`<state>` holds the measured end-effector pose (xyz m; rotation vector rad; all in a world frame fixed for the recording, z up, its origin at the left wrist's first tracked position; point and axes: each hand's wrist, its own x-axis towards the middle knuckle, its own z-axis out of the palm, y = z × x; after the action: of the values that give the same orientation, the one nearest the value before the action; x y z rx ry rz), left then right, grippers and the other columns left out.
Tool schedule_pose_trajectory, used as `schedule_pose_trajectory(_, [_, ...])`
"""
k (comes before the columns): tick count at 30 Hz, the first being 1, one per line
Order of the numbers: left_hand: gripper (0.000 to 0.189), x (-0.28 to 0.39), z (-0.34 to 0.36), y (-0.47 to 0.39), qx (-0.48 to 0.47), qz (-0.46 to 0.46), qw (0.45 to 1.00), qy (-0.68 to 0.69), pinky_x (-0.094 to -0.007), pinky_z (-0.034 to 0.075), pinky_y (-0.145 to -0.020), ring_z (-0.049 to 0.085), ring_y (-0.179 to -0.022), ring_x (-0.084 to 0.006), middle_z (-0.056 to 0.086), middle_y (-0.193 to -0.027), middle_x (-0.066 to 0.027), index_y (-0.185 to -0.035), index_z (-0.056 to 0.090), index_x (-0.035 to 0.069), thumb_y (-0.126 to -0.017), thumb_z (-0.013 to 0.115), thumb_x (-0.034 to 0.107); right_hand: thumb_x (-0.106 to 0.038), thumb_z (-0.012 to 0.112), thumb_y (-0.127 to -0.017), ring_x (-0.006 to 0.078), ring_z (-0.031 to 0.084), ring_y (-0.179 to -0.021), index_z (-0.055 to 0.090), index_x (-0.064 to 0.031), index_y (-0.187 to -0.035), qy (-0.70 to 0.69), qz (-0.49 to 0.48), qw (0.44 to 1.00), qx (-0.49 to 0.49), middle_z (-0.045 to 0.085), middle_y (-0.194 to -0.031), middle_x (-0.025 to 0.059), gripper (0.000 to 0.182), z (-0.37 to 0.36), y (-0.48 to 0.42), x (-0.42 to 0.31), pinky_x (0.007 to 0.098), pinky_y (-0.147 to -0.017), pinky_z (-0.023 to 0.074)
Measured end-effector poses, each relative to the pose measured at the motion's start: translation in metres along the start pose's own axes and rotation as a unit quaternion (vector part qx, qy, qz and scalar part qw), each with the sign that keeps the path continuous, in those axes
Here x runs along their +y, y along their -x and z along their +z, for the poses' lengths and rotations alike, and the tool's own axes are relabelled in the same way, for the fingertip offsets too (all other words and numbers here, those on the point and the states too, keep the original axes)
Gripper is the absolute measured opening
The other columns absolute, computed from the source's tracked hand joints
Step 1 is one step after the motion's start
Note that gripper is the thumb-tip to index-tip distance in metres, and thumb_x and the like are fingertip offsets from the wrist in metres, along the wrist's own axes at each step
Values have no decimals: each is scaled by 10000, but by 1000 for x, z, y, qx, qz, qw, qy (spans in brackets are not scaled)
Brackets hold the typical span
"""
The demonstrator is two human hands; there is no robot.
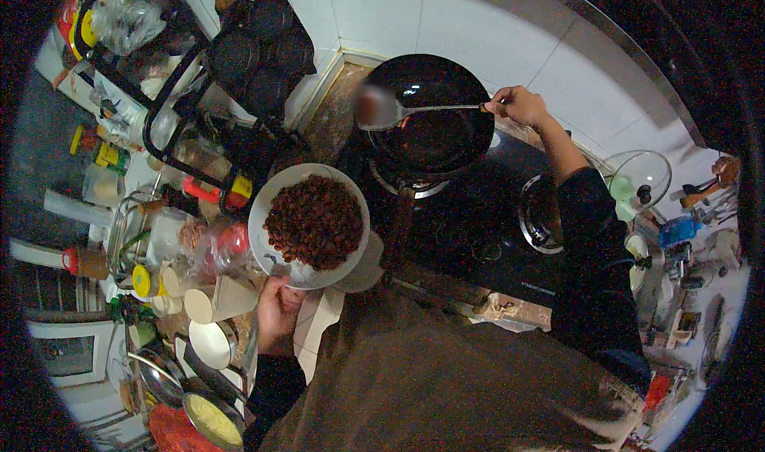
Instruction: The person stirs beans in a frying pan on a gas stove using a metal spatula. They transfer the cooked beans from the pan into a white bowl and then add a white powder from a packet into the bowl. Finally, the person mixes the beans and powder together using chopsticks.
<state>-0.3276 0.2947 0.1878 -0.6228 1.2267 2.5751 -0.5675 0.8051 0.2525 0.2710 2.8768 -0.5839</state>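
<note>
My left hand (280,308) grips the near rim of a white plate (258,237), its thumb over the edge. A heap of small dark reddish-brown food pieces (314,222) covers most of the plate; what they are I cannot tell. By its handle, my right hand (520,107) holds a metal wok turner (439,108) level above a black wok (430,144). The turner's broad head is over the wok's left side, partly blurred, with something reddish-brown showing there. Dark residue coats the wok, which sits on the rear burner of a black glass gas hob (466,231).
A glass lid (642,180) stands right of the hob, beyond the second burner (541,213). At left are a black rack (158,123), jars, bags, a paper cup (218,299) and a white bowl (212,344). A black multi-cup pan (260,52) leans behind. White tiles (478,28) back the hob.
</note>
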Motion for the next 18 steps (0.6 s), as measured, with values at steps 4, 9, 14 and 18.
schedule_pose_trajectory(4, [179,1,12,0,66,-26,997,-22,-173,360,-462,508,-605,-92,572,-747,-20,-954,544,26,-822,556,145,-507,672,-775,97,562,-565,684,-147,-839,-2,-6,1000,3,637,-691,-28,366,-3,6,-2,265,-544,410])
schedule_pose_trajectory(9, [171,-1,14,-5,75,-28,997,-7,-141,327,-413,483,-547,-67,575,-746,-31,-947,541,31,-837,537,163,-546,641,-773,138,628,-702,693,-174,-851,75,-24,994,73,675,-758,-13,383,-11,16,1,288,-660,453])
schedule_pose_trajectory(14, [148,-6,19,-18,34,-68,997,18,-169,341,-408,502,-547,-76,596,-786,-63,-951,542,45,-850,494,143,-573,627,-755,187,658,-802,701,-192,-872,123,-38,986,104,695,-833,18,405,-45,51,-18,298,-730,472])
schedule_pose_trajectory(18, [113,-17,36,-26,87,7,996,0,-201,394,-489,506,-552,-87,581,-820,-59,-952,495,61,-841,489,82,-582,599,-769,219,649,-769,690,-208,-870,120,-84,979,139,685,-782,18,398,-60,93,-52,408,-820,408])
